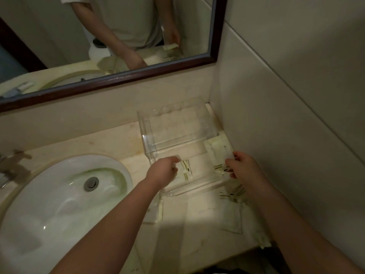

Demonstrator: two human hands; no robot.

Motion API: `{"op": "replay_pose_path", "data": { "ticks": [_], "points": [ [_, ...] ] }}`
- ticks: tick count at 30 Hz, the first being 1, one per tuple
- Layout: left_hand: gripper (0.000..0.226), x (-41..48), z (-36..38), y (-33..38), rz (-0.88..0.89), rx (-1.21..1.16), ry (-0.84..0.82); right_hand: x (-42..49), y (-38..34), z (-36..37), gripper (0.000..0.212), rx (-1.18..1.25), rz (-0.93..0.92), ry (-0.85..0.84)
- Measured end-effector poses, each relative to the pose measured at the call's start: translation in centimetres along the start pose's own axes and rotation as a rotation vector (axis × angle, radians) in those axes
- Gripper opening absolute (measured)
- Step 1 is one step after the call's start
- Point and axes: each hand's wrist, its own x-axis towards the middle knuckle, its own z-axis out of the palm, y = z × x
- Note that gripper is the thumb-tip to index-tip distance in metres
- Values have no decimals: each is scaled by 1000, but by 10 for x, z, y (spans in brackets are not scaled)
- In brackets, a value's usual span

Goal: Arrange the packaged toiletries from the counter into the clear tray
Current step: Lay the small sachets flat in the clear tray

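Note:
A clear stepped acrylic tray (178, 142) stands on the pale marble counter against the right wall. My left hand (163, 172) pinches a small white packet with gold stripes (186, 170) at the left of the tray's lower front step. My right hand (244, 168) grips a longer white packet with gold stripes (219, 156) on the right side of that step. Another striped packet (234, 193) lies on the counter just in front of the tray, under my right wrist. A flat white sachet (232, 218) rests nearer the counter's front edge.
A white oval sink (59, 204) with a metal drain fills the left. A faucet (11, 165) is at the far left. A dark-framed mirror (118, 78) hangs behind. The tiled wall (286, 115) closes the right side. A thin packet (155, 212) lies by my left forearm.

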Motion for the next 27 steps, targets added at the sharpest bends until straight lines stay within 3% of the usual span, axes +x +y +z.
{"op": "replay_pose_path", "data": {
  "ticks": [3, 8, 12, 16, 21, 27],
  "points": [
    [49, -1, 9, -2, 68, 149, 47, 22, -7, 4, 16, -359, -152, -17],
    [59, -12, 22, -5, 115, 247, 219, 53, -25, 27, 17, -1044, -339, -252],
    [38, -30, 34, -7, 218, 232, 297, 65, -35, 50, 18, -1338, -370, -318],
    [33, -38, 49, -12, 261, 216, 221, 73, -24, 60, 26, -1445, -390, -338],
    [37, -41, 47, -14, 279, 198, 194, 69, -9, 69, 43, -1408, -587, -99],
    [38, -47, 42, -14, 316, 45, 165, 58, 7, 71, 28, -1227, -629, -181]
  ]
}}
